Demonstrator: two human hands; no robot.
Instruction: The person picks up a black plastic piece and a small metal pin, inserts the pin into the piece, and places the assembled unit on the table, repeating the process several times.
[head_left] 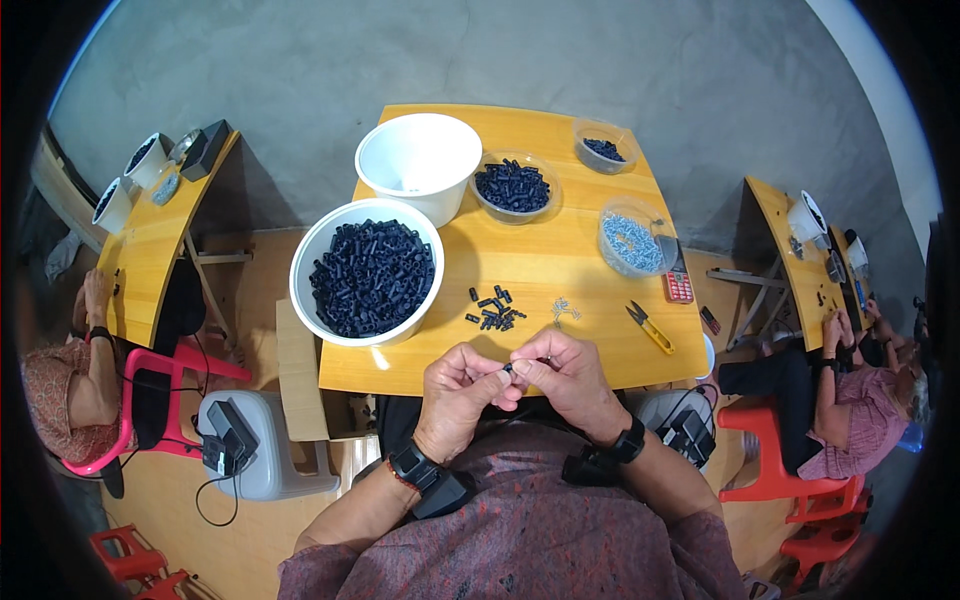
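Observation:
At the near edge of the table, my left hand (460, 392) and my right hand (567, 378) meet with their fingertips pinched. Between them is a small black plastic part (508, 367), mostly covered by the fingers. Just beyond my hands lies a loose pile of small black parts (493, 314). To its right are several tiny pale pieces (565, 309), too small to make out. A white bucket (300, 290) heaped with black tubular parts stands to the left of my left hand. Snips with yellow handles (658, 337) rest to the right of my right hand.
Behind the full bucket stands a second white bucket (440, 128). See-through tubs hold black parts (513, 187), more black parts (604, 149) and bluish metallic pieces (632, 243). A red keypad device (680, 287) lies at the right edge. Other people work at side tables left and right.

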